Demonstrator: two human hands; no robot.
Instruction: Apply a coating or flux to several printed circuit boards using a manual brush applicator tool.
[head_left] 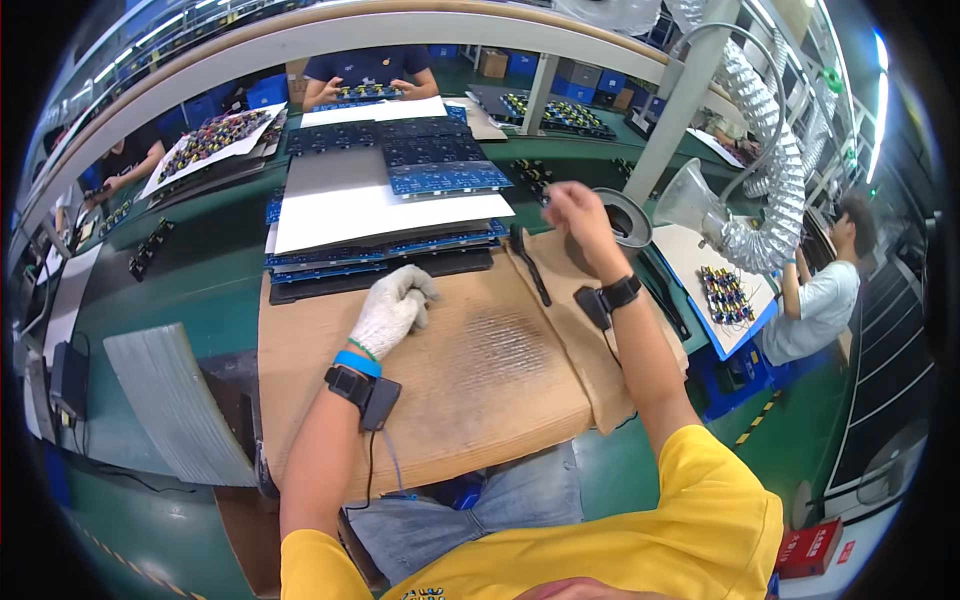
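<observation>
Cardboard: lower ctr of frame, brown, scuffed (430,430).
L hand: gloved (390,308), ctr, over cardboard, fingers curled in; can't tell if fully closed or gripping anything.
R hand: bare (580,215), upper ctr-right, fingers bent, tips near each other; can't tell if holding sth.
Blk tool: ctr (530,268), below-left of R hand.
Round metal tin: just right of R hand (633,228).
Blue circuit boards: stacked w/ white sheet (335,218), upper ctr (445,178), just beyond L hand.
Co-worker: top ctr, both hands at a board (367,92).
</observation>
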